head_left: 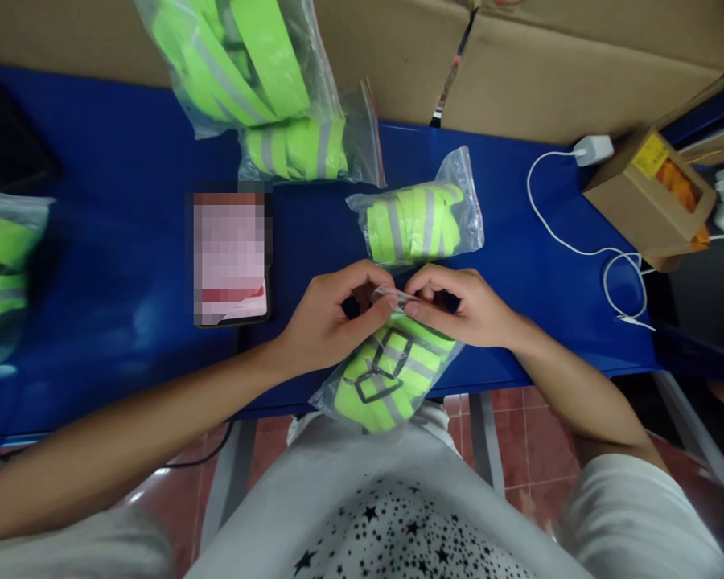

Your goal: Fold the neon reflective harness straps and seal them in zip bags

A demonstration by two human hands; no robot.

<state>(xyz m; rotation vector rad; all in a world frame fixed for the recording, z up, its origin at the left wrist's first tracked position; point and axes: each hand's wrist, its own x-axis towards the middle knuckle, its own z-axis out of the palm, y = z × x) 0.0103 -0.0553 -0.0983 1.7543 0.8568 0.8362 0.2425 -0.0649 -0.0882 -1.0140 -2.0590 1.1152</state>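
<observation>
A clear plastic bag (392,378) holds a folded neon-green strap with grey reflective bands and black buckles. It hangs tilted at the table's front edge, over my lap. My left hand (343,314) pinches the top edge of this bag between thumb and fingers. Close beside it, my right hand (467,305) pinches the same edge, its thumb pressed to the plastic. Just beyond my hands lies another bagged green strap (413,221) on the blue table.
More bagged green straps (302,149) lie at the back, and one bag (0,273) is at the far left. A phone (232,261) rests left of my hands. On the right are a white cable (546,221) and an open cardboard box (639,201). Large cartons (567,72) line the back.
</observation>
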